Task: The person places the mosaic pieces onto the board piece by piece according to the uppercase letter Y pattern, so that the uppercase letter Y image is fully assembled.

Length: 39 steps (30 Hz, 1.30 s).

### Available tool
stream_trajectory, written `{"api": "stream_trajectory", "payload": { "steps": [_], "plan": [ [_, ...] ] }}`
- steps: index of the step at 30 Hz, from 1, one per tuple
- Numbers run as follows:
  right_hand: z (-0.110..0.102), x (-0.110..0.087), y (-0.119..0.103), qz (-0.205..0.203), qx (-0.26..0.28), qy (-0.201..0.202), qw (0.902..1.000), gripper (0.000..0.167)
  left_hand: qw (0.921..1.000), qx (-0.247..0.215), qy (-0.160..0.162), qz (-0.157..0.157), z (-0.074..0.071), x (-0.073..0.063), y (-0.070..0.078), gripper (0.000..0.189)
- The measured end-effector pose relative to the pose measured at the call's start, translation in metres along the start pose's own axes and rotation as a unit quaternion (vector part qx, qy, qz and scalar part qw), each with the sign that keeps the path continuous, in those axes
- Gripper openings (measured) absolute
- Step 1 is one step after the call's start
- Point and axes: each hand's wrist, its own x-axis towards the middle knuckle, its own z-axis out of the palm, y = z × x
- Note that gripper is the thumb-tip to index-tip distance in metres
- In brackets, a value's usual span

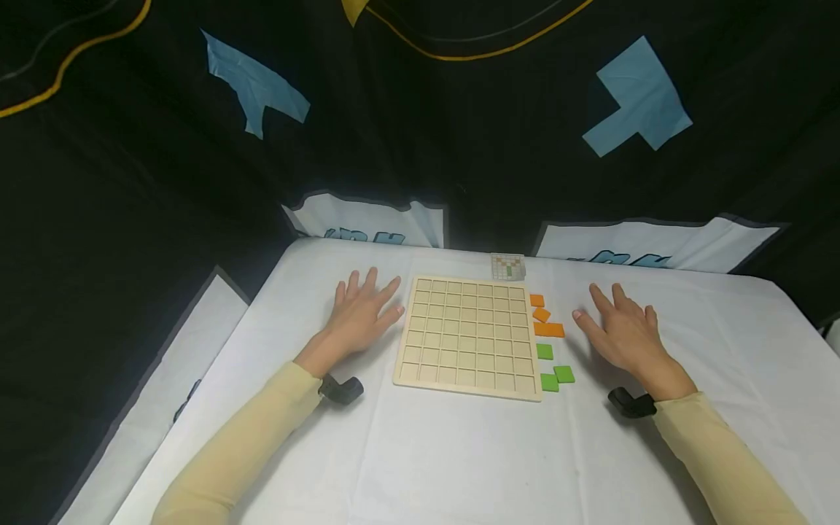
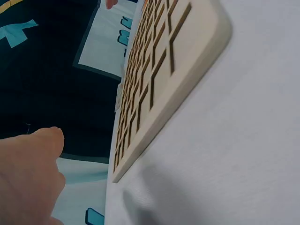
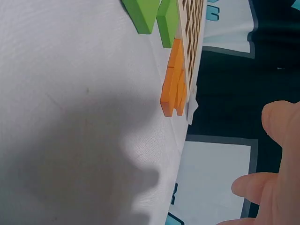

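A square wooden grid board (image 1: 467, 337) lies flat on the white-covered table, its cells bare. To its left, my left hand (image 1: 357, 315) is spread with fingers extended, holding nothing; the thumb tip is close to the board's edge. My right hand (image 1: 623, 332), fingers also spread, hovers over its own shadow right of the board, apart from the tiles. Between them along the board's right edge lie several orange tiles (image 1: 549, 330) and green tiles (image 1: 564, 374). In the right wrist view the orange tiles (image 3: 169, 91) and green tiles (image 3: 142, 16) rest beside the board.
A small card with a grid pattern (image 1: 508, 267) lies behind the board's back right corner. The white cloth (image 1: 459, 459) covers the table. Black curtain (image 1: 426, 146) with blue patches hangs behind. Each wrist wears a black camera (image 1: 341, 391).
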Motion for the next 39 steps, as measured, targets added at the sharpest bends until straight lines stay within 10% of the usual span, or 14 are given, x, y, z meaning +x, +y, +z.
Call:
{"api": "stream_trajectory", "payload": {
  "steps": [39],
  "plan": [
    [0.009, 0.001, -0.001, 0.015, -0.001, -0.025, 0.9996, 0.077, 0.9952, -0.041, -0.089, 0.01, 0.03, -0.023, 0.005, 0.062]
  ]
}}
